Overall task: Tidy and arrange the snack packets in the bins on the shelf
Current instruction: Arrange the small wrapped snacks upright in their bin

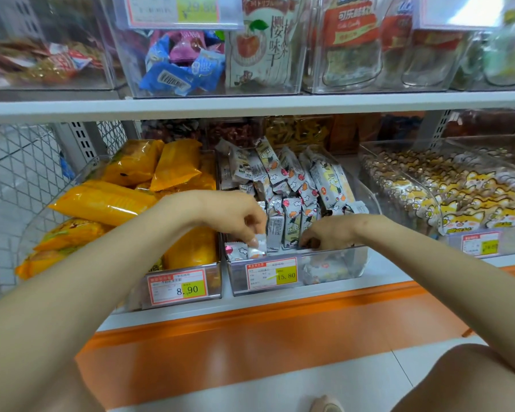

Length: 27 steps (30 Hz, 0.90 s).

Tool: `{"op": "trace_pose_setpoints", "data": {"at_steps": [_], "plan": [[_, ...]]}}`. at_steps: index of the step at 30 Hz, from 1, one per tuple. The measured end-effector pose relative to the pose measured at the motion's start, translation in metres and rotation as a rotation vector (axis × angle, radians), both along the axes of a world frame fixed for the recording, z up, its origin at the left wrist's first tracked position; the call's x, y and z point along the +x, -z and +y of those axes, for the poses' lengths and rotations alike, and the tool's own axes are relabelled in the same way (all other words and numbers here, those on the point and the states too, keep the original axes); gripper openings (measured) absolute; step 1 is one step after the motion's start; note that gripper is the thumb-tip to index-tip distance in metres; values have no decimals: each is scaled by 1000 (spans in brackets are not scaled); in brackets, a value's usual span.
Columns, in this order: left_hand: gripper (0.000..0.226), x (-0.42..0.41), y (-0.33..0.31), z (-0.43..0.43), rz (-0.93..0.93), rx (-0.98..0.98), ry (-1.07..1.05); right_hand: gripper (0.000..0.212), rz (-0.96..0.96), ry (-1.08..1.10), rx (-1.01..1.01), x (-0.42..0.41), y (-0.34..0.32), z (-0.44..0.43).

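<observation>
A clear middle bin (333, 272) on the lower shelf holds several small silver snack packets (292, 179) printed with popcorn. Both my hands reach into its front part. My left hand (238, 215) pinches a small white packet (257, 246) between thumb and fingers, near the bin's front left corner. My right hand (329, 231) has its fingers curled down among the packets at the front right; what it holds is hidden behind the bin's front wall. Upright packets (290, 224) stand in a row between the two hands.
A bin of orange-yellow snack bags (107, 203) stands to the left and a bin of fox-print packets (464, 203) to the right. Clear bins line the upper shelf (250, 107). Price tags (271, 273) hang on the bin fronts. An orange ledge (280, 328) runs below.
</observation>
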State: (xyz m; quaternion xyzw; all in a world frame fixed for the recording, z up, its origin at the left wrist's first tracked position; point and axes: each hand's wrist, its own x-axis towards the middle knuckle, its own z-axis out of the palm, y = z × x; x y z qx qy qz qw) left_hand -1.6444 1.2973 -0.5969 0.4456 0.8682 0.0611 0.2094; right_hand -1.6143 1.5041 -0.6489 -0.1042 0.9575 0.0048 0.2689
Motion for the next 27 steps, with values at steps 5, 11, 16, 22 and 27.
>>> {"op": "trace_pose_setpoints", "data": {"at_steps": [5,11,16,22,27], "plan": [[11,-2,13,8,152,-29,-28,16,19,-4,-39,0,0,1],[30,-4,17,10,319,-5,-115,19,82,80,-189,3,0,1],[31,-5,16,12,345,-41,-140,28,164,100,-261,10,-4,2],[33,-6,14,7,233,115,-118,27,330,74,-379,17,-7,-2],[37,-1,17,11,105,381,-93,35,277,172,-730,18,-4,4]]}}
